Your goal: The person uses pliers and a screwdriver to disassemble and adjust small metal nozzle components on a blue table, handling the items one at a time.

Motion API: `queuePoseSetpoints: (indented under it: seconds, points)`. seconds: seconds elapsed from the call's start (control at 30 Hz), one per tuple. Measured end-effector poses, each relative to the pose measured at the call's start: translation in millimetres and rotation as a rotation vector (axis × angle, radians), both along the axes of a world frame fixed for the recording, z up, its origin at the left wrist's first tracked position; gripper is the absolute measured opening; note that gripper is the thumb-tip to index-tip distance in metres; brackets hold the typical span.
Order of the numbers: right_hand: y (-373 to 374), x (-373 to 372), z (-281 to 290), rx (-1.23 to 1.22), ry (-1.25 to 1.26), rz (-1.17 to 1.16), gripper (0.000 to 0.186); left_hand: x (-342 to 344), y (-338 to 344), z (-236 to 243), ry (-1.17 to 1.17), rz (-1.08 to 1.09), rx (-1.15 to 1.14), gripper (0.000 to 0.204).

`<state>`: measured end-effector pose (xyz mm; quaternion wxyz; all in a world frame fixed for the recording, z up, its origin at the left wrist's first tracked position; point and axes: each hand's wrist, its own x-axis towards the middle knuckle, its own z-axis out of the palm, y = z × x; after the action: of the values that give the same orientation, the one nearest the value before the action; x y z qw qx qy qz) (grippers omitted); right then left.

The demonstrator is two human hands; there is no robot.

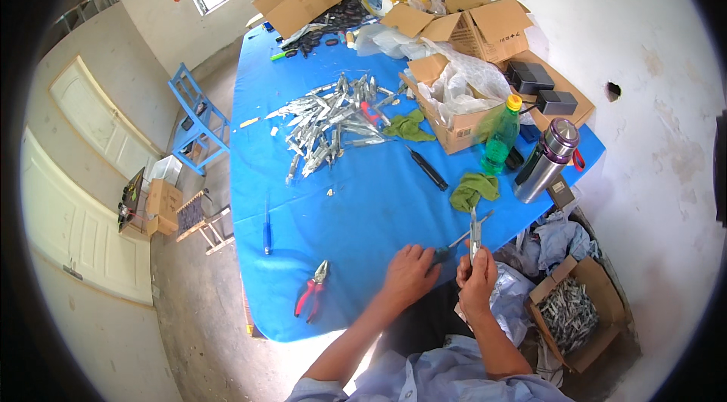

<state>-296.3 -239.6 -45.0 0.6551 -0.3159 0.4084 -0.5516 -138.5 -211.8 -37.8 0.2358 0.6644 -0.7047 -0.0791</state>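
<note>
My left hand (409,277) is curled on a dark teal-handled tool (443,255) with a thin metal shaft, near the table's lower right edge. Beside it, my right hand (477,284) grips an upright silvery metal folding tool (475,239). A crumpled green cloth (473,191) lies just beyond them. Red-handled pliers (310,292) and a blue screwdriver (267,234) lie to the left. A large pile of silvery metal pieces (322,122) is spread on the blue table (273,167), near another green cloth (409,125) and a black pen-like tool (426,167).
A green bottle (500,140), a steel flask (541,167) and open cardboard boxes (462,129) line the right side. A box of metal pieces (575,311) stands below the right edge. A blue chair (201,129) and a stool (197,220) are on the left.
</note>
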Motion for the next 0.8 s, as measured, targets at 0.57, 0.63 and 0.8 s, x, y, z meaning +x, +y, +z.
queuePoseSetpoints:
  seconds: [0.57, 0.63, 0.8]
  points:
    - [58, -10, -11, 0.365, -0.067, 0.489, 0.027, 48, 169, 45, 0.690, 0.519, 0.120, 0.036]
    - [60, -7, -10, 0.400, -0.017, 0.483, 0.027, 44, 175, 53, 0.634, 0.497, 0.131, 0.038]
    - [57, -15, -24, 0.413, -0.033, 0.492, 0.031, 42, 175, 72, 0.445, 0.403, 0.187, 0.036]
